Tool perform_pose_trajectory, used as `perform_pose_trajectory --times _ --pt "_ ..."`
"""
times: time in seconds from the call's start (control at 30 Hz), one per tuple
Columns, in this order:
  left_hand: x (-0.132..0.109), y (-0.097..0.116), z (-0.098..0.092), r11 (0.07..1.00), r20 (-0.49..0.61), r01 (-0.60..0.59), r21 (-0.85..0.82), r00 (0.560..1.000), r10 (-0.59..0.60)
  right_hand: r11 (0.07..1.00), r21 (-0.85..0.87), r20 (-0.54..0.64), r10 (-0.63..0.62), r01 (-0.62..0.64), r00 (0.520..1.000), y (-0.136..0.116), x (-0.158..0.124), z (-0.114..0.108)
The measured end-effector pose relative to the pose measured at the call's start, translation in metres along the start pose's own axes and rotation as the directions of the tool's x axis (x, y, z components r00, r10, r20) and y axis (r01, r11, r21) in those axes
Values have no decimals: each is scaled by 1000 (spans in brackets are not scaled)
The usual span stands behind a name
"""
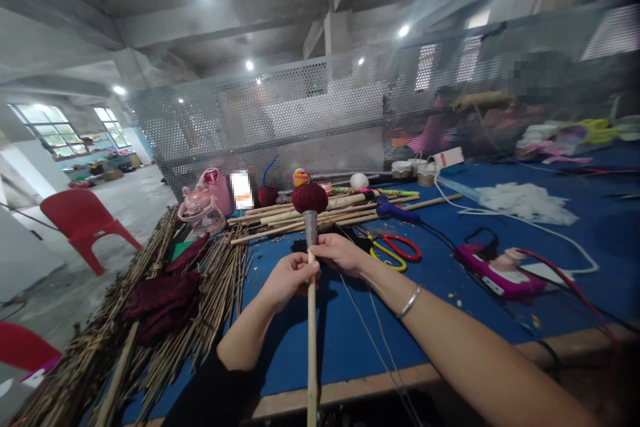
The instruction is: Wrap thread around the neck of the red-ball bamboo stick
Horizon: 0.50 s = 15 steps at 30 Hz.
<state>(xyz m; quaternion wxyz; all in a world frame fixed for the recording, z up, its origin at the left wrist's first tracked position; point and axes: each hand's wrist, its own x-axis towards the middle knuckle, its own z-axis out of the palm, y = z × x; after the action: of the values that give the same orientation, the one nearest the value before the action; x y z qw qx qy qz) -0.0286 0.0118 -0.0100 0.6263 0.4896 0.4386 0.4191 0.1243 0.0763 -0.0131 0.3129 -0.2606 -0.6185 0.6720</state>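
A pale wooden stick (313,333) stands upright in front of me, topped by a dark red ball (309,198) with grey wrapping (311,227) just under it. My left hand (290,277) is closed round the stick below the wrapping. Slightly higher, my right hand (337,252) pinches the stick at the wrapping's lower end. Thin pale thread (367,327) hangs from near my right hand down over the table's front edge. A silver bangle (410,301) is on my right wrist.
Thin brown sticks (210,307) and dark red cloth (167,300) lie left on the blue table (280,360). Behind my hands are pale sticks (345,210). Scissors (400,253), a glue gun (397,211), a purple power strip (497,273) and white fluff (530,202) lie to the right.
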Motion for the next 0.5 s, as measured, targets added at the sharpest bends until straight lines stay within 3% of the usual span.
perform_pose_trajectory --times 0.1,0.37,0.5 --pt "0 1 0 999 -54 -7 46 998 9 1000 -22 -19 -5 4 1000 1 1 -2" --pt "-4 5 -2 995 141 84 -57 987 -75 998 58 102 -15 9 995 3 0 -1" --pt "-1 1 0 999 -29 -27 42 999 29 1000 25 33 -10 9 999 3 1 1"
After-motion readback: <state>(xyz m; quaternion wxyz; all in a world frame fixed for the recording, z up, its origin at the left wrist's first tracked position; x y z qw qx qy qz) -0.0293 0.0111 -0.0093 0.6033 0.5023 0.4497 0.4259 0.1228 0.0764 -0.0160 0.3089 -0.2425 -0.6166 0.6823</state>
